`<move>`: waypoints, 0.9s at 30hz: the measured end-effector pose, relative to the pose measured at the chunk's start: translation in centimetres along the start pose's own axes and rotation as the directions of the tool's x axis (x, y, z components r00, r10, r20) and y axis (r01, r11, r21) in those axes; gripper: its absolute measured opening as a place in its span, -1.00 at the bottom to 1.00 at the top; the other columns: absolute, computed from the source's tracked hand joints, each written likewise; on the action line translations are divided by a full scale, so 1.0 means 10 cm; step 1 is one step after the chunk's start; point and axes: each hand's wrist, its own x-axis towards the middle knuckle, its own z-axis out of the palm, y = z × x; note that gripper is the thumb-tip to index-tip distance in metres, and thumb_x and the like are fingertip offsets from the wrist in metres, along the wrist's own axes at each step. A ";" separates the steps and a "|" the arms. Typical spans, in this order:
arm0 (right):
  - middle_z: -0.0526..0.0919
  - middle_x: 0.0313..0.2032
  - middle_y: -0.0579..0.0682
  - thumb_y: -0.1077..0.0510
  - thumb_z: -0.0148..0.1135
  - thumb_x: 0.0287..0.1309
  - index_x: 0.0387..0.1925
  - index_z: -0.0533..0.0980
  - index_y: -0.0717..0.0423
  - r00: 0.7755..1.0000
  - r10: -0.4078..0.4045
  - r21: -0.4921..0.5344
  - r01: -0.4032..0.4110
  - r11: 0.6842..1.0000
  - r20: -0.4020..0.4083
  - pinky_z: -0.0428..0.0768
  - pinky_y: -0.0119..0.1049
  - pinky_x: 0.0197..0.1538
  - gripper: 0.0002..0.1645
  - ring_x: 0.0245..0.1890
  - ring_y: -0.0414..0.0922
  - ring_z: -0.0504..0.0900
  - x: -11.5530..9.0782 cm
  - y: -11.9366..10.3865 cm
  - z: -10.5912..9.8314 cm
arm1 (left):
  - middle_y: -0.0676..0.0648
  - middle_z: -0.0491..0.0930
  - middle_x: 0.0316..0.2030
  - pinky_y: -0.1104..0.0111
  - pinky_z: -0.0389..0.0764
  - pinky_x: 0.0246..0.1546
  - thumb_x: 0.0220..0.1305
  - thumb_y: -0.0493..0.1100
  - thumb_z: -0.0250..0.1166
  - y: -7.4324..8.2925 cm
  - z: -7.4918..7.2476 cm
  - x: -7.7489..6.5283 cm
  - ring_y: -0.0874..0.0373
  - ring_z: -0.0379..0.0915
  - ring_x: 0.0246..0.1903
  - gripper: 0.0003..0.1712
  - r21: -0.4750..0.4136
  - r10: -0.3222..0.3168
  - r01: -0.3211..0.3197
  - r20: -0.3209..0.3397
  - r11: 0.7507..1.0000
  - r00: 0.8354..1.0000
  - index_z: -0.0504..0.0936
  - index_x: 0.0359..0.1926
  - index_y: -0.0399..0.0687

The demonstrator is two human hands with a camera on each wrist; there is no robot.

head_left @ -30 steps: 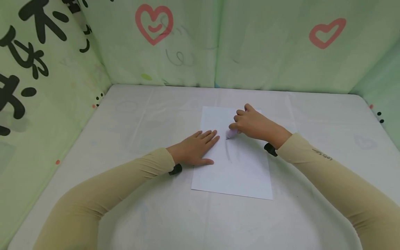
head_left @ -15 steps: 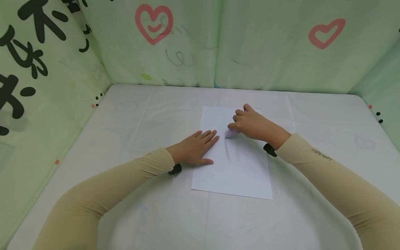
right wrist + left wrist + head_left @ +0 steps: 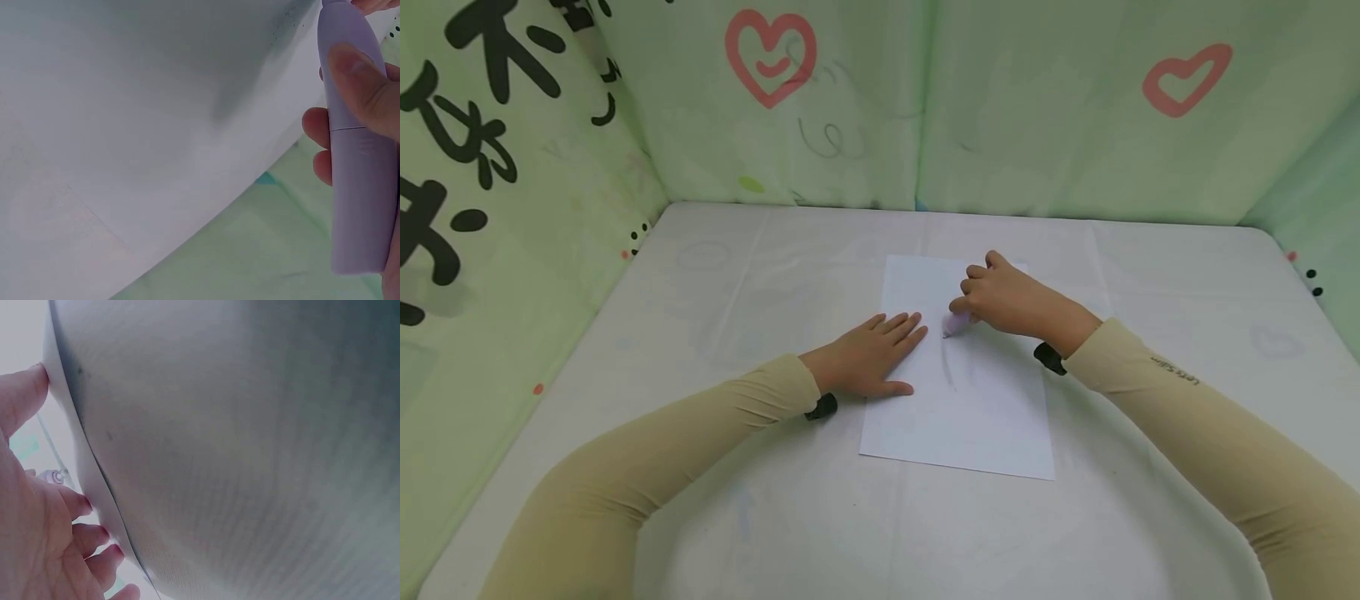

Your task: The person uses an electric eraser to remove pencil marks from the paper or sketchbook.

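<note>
A sheet of white paper lies on the white-covered table. My left hand rests on its left side, fingers spread and straight. My right hand grips a lavender pen-shaped tool with a thick barrel, its tip pointing down at the paper. In the right wrist view my thumb presses along the tool, and fingers curl round behind it; dark specks show on the paper near its tapered end. A faint grey line runs from the tip toward me. In the left wrist view the paper's edge curves up beside my fingers.
The table extends on both sides of the paper. Green curtains with red hearts and black lettering enclose its back and sides. A dark wrist camera sits under the right wrist, another dark camera under the left.
The tool's tip has shifted slightly, a little left and then back right and nearer to me, with my right hand still round it. My left hand and the paper stay in place.
</note>
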 end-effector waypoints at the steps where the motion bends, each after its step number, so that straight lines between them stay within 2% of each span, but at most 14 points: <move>1: 0.65 -0.45 0.00 0.11 0.48 -0.22 -0.28 0.65 -0.09 1.000 0.000 -0.002 0.000 1.000 0.000 0.32 -0.13 -0.23 -0.67 -0.36 -0.05 0.49 0.00 0.00 0.00 | -0.12 -0.24 0.50 0.10 -0.08 0.46 0.31 0.38 -0.11 0.00 0.00 0.00 0.01 -0.27 0.49 -0.02 0.001 0.000 0.000 0.000 1.000 1.000 -0.20 0.48 -0.09; 8: 0.63 -0.49 -0.01 0.11 0.49 -0.25 -0.32 0.64 -0.10 1.000 0.002 -0.005 -0.002 1.000 -0.015 0.30 -0.15 -0.25 -0.69 -0.39 -0.05 0.47 -0.01 0.02 0.02 | -0.11 -0.25 0.50 0.11 -0.08 0.46 0.31 0.39 -0.11 0.00 0.00 0.01 0.02 -0.27 0.49 -0.02 -0.002 -0.003 0.003 0.001 1.000 1.000 -0.20 0.49 -0.08; 13: 0.66 -0.43 0.01 0.12 0.48 -0.21 -0.26 0.64 -0.10 1.000 0.001 -0.009 -0.001 1.000 -0.011 0.34 -0.11 -0.21 -0.66 -0.34 -0.03 0.49 0.01 0.01 0.03 | -0.11 -0.25 0.50 0.10 -0.08 0.45 0.31 0.39 -0.11 0.00 0.00 0.00 0.02 -0.27 0.49 -0.02 -0.003 -0.003 0.003 0.004 1.000 1.000 -0.20 0.49 -0.08; 27: 0.67 -0.43 0.00 0.10 0.48 -0.23 -0.28 0.65 -0.10 1.000 -0.010 -0.021 0.009 1.000 -0.010 0.33 -0.13 -0.23 -0.67 -0.34 -0.04 0.50 0.04 0.00 0.01 | -0.11 -0.23 0.50 0.11 -0.07 0.45 0.31 0.38 -0.11 0.00 -0.01 -0.01 0.02 -0.26 0.49 -0.02 0.000 -0.003 0.003 -0.003 1.000 1.000 -0.19 0.48 -0.09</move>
